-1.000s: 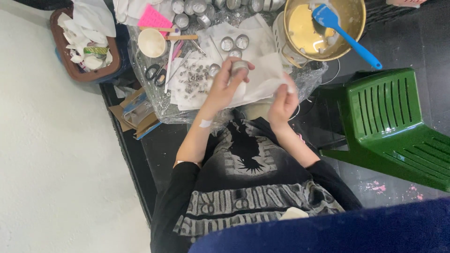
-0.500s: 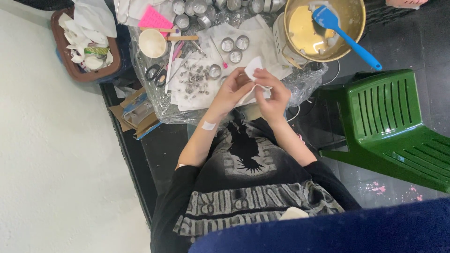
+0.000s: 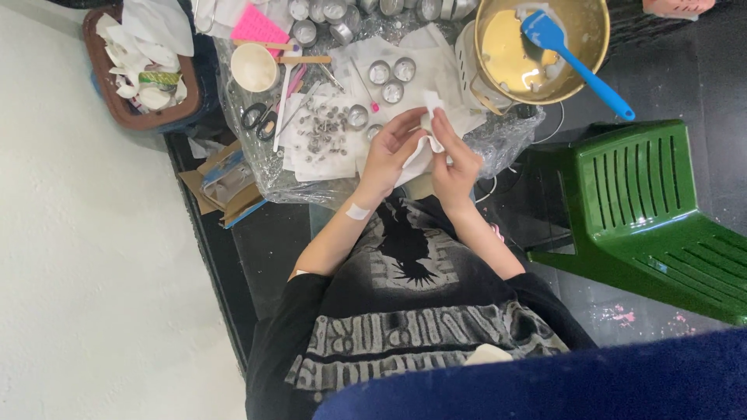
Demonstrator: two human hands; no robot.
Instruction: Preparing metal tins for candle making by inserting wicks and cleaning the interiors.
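Left hand [image 3: 393, 148] and right hand [image 3: 451, 159] together at the table's near edge, both pinching a white tissue [image 3: 426, 140], perhaps wrapped round something small. Tins [image 3: 391, 78] beyond; bowl [image 3: 545, 47] at the far right corner.

**Colours on and around the desk**

White tissue [image 3: 424, 148] in both hands. Spatula [image 3: 572, 58]: bright blue, in a brass-gold bowl [image 3: 591, 39] holding pale yellow liquid. Small tins [image 3: 391, 78]: silver. Pink card [image 3: 259, 27] at top. Cup [image 3: 254, 67]: cream. Scissors [image 3: 257, 118]: black handles. Tray [image 3: 140, 117]: brown, with white scraps. Chair [image 3: 646, 210]: dark green, slatted. Shirt [image 3: 412, 311]: black with grey-white print and a black bird figure. White plaster [image 3: 357, 211] on the left forearm. Floor [image 3: 85, 272]: off-white at left, black elsewhere.
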